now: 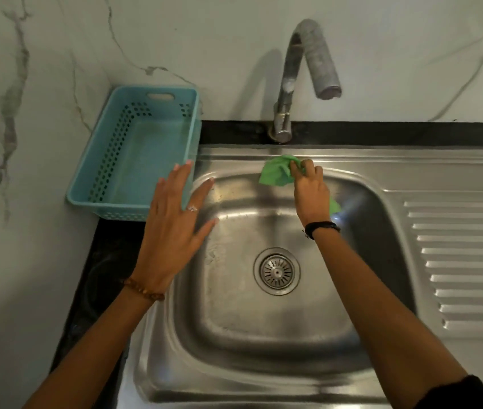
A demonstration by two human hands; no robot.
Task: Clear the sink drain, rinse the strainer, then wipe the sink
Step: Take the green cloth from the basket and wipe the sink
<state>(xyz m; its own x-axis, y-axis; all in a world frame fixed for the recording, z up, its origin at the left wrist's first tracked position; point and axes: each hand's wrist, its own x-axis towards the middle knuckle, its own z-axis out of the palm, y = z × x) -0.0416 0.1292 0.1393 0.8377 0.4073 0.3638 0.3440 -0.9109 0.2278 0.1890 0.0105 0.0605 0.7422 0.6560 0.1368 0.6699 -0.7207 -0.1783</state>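
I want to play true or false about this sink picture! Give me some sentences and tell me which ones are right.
1. The right hand holds a green cloth. True.
2. Water pours from the tap. False: no water is running.
3. The strainer sits in the drain. True.
4. The blue basket is full of dishes. False: nothing shows inside it.
5. The left hand grips a sponge. False: its fingers are spread and hold nothing.
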